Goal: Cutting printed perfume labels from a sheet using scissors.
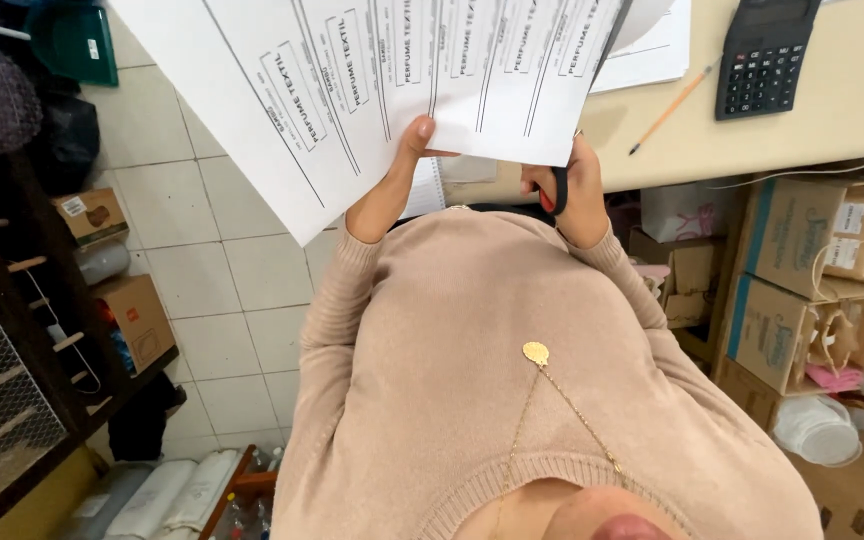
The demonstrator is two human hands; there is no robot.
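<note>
Sheet of white paper (392,70) with rows of printed label strips: we pinch its lower edge in our left hand (397,175). Our right hand (572,190) grips black scissors (607,40) at the sheet's right edge. Cardboard boxes (802,290), blue-striped, stack under the desk (832,100); calculator (764,55) and pencil (670,108) lie above.

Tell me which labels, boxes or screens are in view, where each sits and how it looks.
Label sheet: white paper with rows of black-outlined labels, held up by the left hand.
Calculator: black, grey screen, on the beige desk.
Cardboard boxes: brown with blue edge stripes, stacked under the desk, right.
Small boxes: brown, on the floor, left.
</note>
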